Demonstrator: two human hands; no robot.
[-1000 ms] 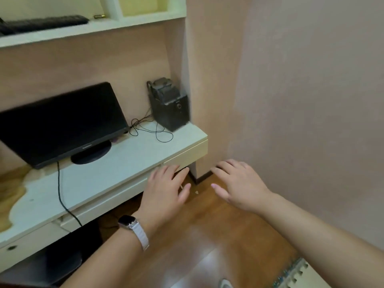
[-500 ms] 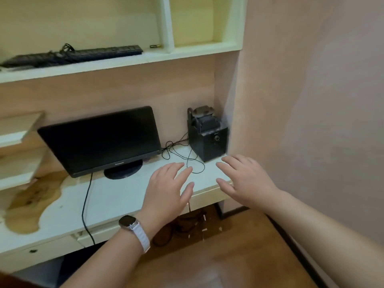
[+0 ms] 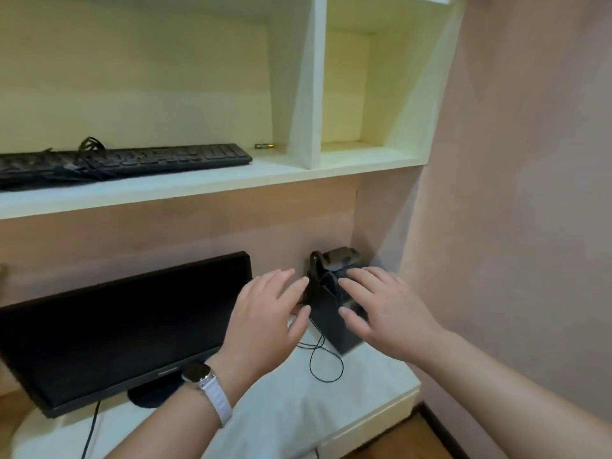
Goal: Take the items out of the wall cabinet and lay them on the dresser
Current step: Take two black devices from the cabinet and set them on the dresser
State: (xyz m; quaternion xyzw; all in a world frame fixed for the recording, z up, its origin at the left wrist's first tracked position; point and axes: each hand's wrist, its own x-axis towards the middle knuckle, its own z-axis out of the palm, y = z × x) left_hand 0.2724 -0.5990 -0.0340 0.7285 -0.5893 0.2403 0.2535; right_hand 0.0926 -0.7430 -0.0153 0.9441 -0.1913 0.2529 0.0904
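The pale wall cabinet (image 3: 308, 81) has two open compartments above the white dresser top (image 3: 284, 415). In its wide left compartment a black keyboard (image 3: 159, 159) lies flat with a bundled cable on it, and a small battery (image 3: 264, 146) rests behind its right end. The narrow right compartment shows nothing inside. My left hand (image 3: 268, 323), with a white-strapped watch on the wrist, and my right hand (image 3: 384, 313) hover open and empty, palms down, over the dresser, well below the cabinet shelf.
A black monitor (image 3: 119, 326) stands on the dresser at the left. A black speaker-like box (image 3: 331, 313) with a thin black cord (image 3: 323, 362) sits in the back right corner, partly behind my hands. A pink wall closes the right side.
The view has tilted upward, so the cabinet compartments now fill the top. Both hands have risen from near the dresser's front edge to in front of the black box.
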